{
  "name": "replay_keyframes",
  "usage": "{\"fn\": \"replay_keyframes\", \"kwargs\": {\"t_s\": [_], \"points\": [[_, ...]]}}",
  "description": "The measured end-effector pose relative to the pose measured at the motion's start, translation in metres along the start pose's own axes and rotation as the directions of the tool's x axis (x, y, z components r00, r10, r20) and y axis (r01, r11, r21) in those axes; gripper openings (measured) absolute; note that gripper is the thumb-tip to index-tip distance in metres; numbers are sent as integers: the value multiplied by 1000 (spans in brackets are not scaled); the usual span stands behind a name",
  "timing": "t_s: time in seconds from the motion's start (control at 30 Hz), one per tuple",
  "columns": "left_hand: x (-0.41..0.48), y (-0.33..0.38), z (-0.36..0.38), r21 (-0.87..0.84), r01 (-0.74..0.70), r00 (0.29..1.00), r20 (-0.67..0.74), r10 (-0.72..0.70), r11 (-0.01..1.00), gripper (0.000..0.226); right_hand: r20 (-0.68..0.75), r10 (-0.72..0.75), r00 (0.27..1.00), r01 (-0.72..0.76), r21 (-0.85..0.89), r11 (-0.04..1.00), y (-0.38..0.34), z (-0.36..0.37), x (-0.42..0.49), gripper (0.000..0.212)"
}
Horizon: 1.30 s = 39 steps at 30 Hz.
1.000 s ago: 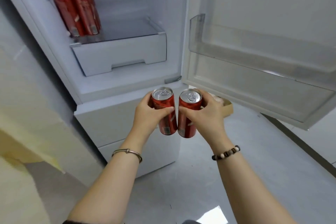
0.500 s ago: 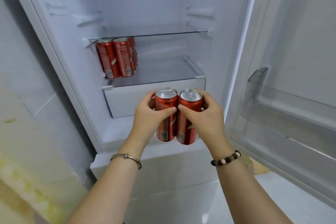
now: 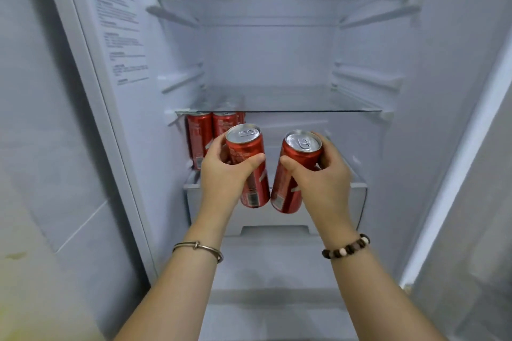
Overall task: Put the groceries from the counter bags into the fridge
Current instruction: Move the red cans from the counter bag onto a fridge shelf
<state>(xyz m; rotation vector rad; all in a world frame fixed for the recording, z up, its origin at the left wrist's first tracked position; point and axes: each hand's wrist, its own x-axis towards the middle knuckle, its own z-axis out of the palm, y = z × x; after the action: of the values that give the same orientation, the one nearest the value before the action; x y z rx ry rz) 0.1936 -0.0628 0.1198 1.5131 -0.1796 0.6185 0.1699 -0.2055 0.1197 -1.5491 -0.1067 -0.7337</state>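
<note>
- Clamped in left hand [image 3: 221, 174]: red soda can [image 3: 245, 155], silver top, barcode low.
- Clamped in right hand [image 3: 321, 177]: matching can [image 3: 296, 163], at its 3 o'clock.
- Held before the fridge drawer [image 3: 277, 220]; stored cans [image 3: 199, 133] at 10 o'clock.

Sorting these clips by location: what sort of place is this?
Probably a home kitchen, at an open fridge: glass shelf, white drawer, and red cans stored at the left.
</note>
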Motion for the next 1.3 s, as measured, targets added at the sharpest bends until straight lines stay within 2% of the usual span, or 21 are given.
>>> {"fn": "replay_keyframes", "kwargs": {"t_s": [0.2,0.37,0.53,0.83,1.03,1.17,1.23,1.3], "points": [[43,-25,-15,61,29,992,-125,-21,998,64,-39,-15,999,15,5,1000,5,34,32,57],[66,-42,-23,96,57,986,-164,-41,994,57,-6,3,1000,-3,-22,1000,13,58,50,56],[82,-53,-28,108,78,975,-217,-53,991,60,13,53,999,-52,-48,997,29,77,57,60],[92,-59,-33,155,91,985,-157,-66,984,64,18,108,994,-106,-83,991,44,90,71,65],[90,-62,-34,220,56,992,-122,-29,974,70,72,115,991,-105,-126,986,53,94,77,56],[87,-64,-36,268,30,986,-164,15,963,71,136,133,982,-109,-173,979,59,90,77,48],[86,-67,-37,326,10,979,-195,57,945,72,187,176,967,-136,-207,969,68,88,73,41],[84,-71,-37,360,8,978,-196,67,933,73,229,228,947,-172,-238,956,80,87,66,43]]}}
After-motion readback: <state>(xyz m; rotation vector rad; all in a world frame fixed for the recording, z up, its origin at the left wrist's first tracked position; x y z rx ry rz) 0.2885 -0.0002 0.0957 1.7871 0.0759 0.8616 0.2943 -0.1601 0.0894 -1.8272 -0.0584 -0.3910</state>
